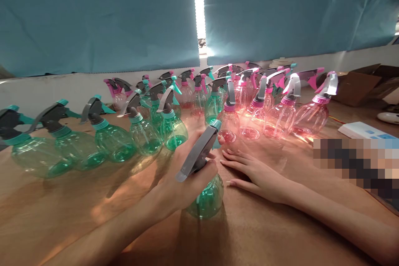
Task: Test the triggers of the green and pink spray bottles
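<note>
My left hand is wrapped round the neck of a green spray bottle with a grey and teal trigger head. The bottle stands upright on the wooden table, its nozzle pointing away from me. Fingers cover its collar and part of the trigger. Just to the right, my right hand lies flat on the tabletop, fingers stretched out and holding nothing. Beyond it stands a row of clear pink spray bottles. On the left is a row of green spray bottles with grey heads and teal collars.
More pink and green bottles crowd the back, before blue curtains with a bright gap between them. A cardboard box sits at the back right. Nearer are a white power strip and a blurred-out patch.
</note>
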The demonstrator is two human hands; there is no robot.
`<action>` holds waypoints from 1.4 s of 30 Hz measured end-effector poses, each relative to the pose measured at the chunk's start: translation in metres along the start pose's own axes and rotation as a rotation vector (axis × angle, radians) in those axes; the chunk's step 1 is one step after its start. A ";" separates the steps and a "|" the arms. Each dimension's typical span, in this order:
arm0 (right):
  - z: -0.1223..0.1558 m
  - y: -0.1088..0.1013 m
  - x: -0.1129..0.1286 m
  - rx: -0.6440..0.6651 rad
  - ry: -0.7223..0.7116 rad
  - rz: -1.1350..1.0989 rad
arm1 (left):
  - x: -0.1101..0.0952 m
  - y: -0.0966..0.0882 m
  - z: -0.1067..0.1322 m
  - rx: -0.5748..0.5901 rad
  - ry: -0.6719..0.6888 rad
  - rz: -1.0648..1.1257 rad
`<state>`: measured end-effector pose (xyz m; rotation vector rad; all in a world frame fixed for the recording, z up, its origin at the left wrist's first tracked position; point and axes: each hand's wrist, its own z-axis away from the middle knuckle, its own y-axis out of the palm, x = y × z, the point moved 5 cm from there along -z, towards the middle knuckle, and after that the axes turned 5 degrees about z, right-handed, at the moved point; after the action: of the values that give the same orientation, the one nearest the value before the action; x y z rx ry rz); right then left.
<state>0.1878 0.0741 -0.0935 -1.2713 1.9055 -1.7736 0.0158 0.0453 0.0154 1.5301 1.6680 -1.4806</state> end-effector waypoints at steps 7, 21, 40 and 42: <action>0.000 0.001 -0.001 -0.002 0.003 0.003 | 0.003 -0.005 0.001 -0.040 -0.037 -0.012; 0.000 0.000 0.000 0.013 0.027 0.007 | 0.008 -0.006 -0.003 -0.132 -0.024 0.007; 0.001 0.003 0.002 0.041 0.003 0.090 | 0.008 -0.003 -0.004 -0.138 -0.034 0.017; 0.001 0.003 0.002 0.045 0.007 0.093 | 0.008 -0.003 -0.003 -0.138 -0.033 0.018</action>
<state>0.1863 0.0717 -0.0958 -1.1433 1.8853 -1.7662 0.0119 0.0521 0.0111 1.4357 1.6956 -1.3454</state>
